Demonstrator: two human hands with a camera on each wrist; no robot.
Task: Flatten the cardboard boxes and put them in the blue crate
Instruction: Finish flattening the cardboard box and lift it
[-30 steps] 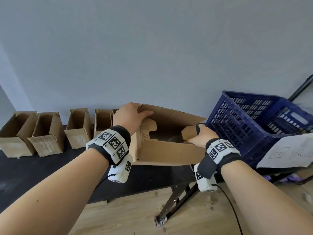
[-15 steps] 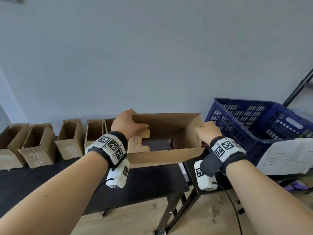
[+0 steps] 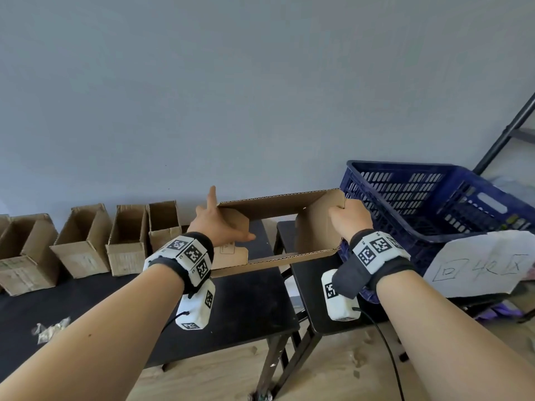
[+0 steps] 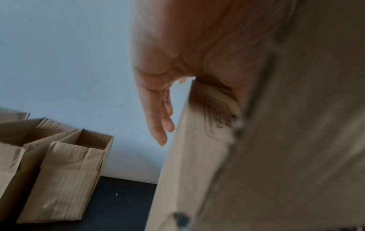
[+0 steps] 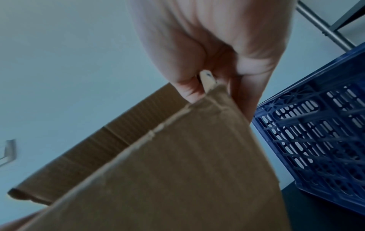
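An open-ended cardboard box [image 3: 314, 230] hangs above the gap between two black tables, and I can see the tabletop through it. My left hand [image 3: 215, 224] is at its left end with the fingers [image 4: 158, 121] straight along the outside. Its thumb reaches inward over a small flap. My right hand [image 3: 348, 218] pinches the box's upper right corner [image 5: 209, 92]. The blue crate [image 3: 405, 164] stands empty just right of the box, close behind my right hand.
Several upright open cardboard boxes [image 3: 127, 241] line the back of the long black table [image 3: 86, 299] to the left. A white paper sign [image 3: 480, 264] leans at the crate's front. A metal rack pole [image 3: 506, 131] rises at the far right. Wooden floor lies below.
The box has been lifted and carried right toward the crate, and its walls have squared up. My left hand's fingers went from gripping the left edge to straight. The right hand keeps its hold.
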